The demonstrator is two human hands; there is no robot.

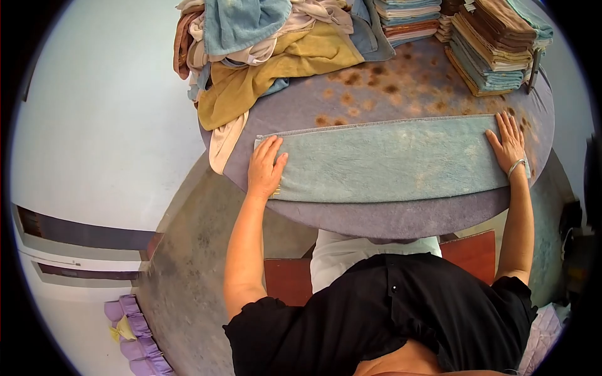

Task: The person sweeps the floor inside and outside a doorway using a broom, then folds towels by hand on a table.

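Note:
A blue-green towel (389,160), folded into a long strip, lies across the near half of the round table. My left hand (268,168) rests on the towel's left end, palm down, with the fingers stretched out and the thumb a little apart. At the towel's right end, my right hand (509,144) lies flat with its fingers spread over the upper corner. A bracelet is on the right wrist. Neither hand is closed on anything.
The grey table cover (401,219) has brown stains beyond the towel. A loose heap of cloths (282,56) lies at the back left. Folded stacks of cloths (411,19) (492,47) stand at the back and back right.

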